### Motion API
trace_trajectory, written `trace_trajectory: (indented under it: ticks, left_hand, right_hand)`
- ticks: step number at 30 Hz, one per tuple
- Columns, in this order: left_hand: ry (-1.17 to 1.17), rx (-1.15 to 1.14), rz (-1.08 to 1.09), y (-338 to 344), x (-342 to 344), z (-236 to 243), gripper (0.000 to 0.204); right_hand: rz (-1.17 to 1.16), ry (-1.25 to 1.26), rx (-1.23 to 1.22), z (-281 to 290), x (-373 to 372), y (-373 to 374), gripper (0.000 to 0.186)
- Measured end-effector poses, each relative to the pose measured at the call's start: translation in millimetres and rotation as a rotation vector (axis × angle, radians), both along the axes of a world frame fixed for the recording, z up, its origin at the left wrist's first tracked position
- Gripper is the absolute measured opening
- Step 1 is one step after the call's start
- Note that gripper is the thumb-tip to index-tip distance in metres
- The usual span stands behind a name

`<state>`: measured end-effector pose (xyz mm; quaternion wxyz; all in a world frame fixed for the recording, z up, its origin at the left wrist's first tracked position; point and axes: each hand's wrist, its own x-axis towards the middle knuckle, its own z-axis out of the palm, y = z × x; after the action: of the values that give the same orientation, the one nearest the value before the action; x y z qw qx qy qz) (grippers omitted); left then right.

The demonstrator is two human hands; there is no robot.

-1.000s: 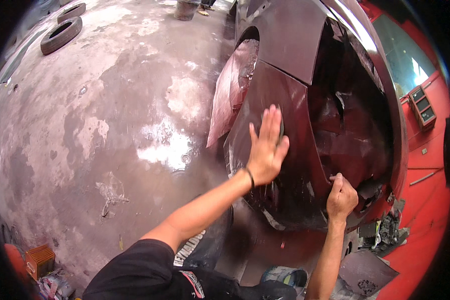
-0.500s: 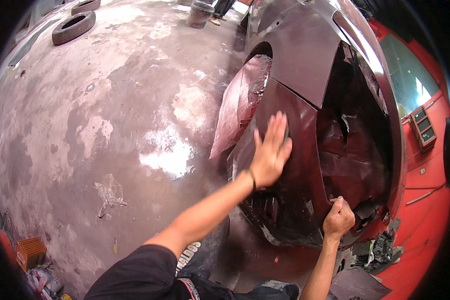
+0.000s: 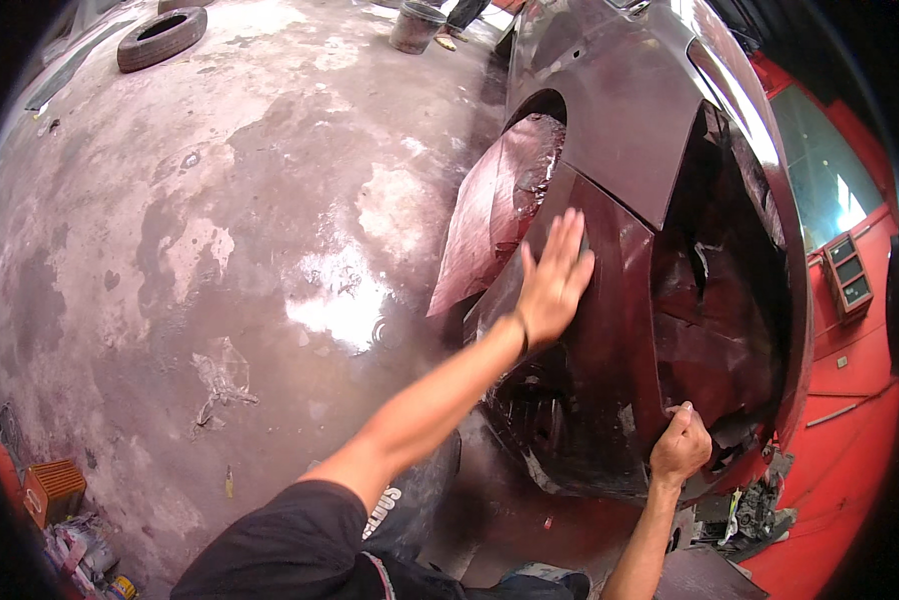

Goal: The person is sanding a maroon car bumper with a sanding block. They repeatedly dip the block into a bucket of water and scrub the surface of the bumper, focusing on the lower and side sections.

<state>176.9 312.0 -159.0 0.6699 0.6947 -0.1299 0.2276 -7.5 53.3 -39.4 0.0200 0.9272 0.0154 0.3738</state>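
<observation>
Maroon paint, deep and glossy, covers the car bumper in front of us, which stands low at the corner of a car body, right of centre in our view. On its outer face, near the wheel arch, lies our left hand, palm down and nearly flat, the fingers stretched out and the thumb out to the right; a sliver of something dark shows beside the fingers, too little for us to tell what it is. We wear a dark wristband on that arm, below a black sleeve. Our right hand is curled tight on the bumper's edge at the lower corner of a wide, dark opening, thumb uppermost. Above the bumper, across a narrow seam, we see a smooth maroon body panel, and in the wheel arch hangs a creased pinkish sheet. To our left spreads a stained concrete floor, with a crumpled clear plastic sheet lying on it, a tyre at the far side and a dark bucket near another person's foot. Beyond the car, to our right, a red wall carries a small three-paned frame; at lower left we have an orange ribbed box.
</observation>
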Motion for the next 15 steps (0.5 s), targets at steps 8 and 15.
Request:
trace_trajectory:
  ticks: [8,15]
  left_hand:
    - [-0.075,-0.063,-0.012,-37,-75,-39,0.069]
    - [-0.065,0.016,0.066,5,21,7,0.07]
  right_hand:
    - [-0.048,0.006,-0.024,3,-6,-6,0.047]
    - [0.0,0.008,-0.005,0,3,2,0.046]
